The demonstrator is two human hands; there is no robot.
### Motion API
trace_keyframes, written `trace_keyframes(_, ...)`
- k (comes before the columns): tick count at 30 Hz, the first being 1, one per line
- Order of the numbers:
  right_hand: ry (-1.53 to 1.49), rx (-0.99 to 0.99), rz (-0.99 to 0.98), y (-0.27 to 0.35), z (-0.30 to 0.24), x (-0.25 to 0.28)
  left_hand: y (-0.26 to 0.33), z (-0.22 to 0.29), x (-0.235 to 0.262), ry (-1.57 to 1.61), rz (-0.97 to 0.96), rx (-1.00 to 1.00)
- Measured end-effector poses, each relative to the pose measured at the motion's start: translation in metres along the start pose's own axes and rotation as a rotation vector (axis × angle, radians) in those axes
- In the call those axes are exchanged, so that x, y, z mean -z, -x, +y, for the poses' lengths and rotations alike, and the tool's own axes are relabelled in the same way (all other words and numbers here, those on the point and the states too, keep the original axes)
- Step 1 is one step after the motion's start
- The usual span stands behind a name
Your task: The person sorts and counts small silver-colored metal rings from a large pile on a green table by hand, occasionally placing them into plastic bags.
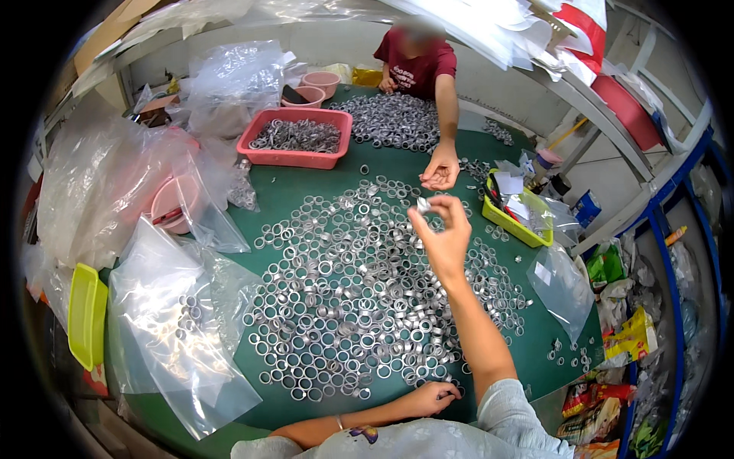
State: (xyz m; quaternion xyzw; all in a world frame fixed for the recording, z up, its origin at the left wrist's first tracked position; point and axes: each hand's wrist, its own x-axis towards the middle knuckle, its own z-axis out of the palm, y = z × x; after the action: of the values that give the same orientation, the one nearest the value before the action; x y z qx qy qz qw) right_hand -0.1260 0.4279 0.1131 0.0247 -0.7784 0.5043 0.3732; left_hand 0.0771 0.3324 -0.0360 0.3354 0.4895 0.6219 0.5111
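Note:
Many silver metal rings lie spread over the green table, single in places and piled near the middle. My right arm reaches forward over them, and my right hand pinches a small shiny metal ring between thumb and fingertips, raised above the table. My left hand rests at the near table edge with its fingers curled, beside the nearest rings. What those fingers hold, if anything, is hidden. Just beyond my right hand, the hand of a person opposite reaches in, palm partly up.
A red tray of metal pieces stands at the far left, near a denser ring heap. Clear plastic bags cover the left side. A yellow-green basket sits at right, a lime tray at the left edge. Shelving stands right.

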Motion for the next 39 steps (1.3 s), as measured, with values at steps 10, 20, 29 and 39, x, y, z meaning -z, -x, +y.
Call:
trace_keyframes(10,-0.328,-0.124,-0.256,0.050,-0.084,0.020,-0.003,-0.005,-0.002,-0.032,0.023,0.059)
trace_keyframes(20,-0.313,-0.029,-0.305,0.060,-0.089,0.025,-0.002,-0.002,-0.002,-0.040,0.028,0.082)
trace_keyframes(29,-0.190,0.056,-0.293,0.061,-0.091,0.028,-0.001,0.003,0.000,-0.046,0.019,0.058)
trace_keyframes(39,-0.085,0.157,-0.280,0.059,-0.091,0.030,0.001,0.007,0.002,-0.085,0.037,-0.064)
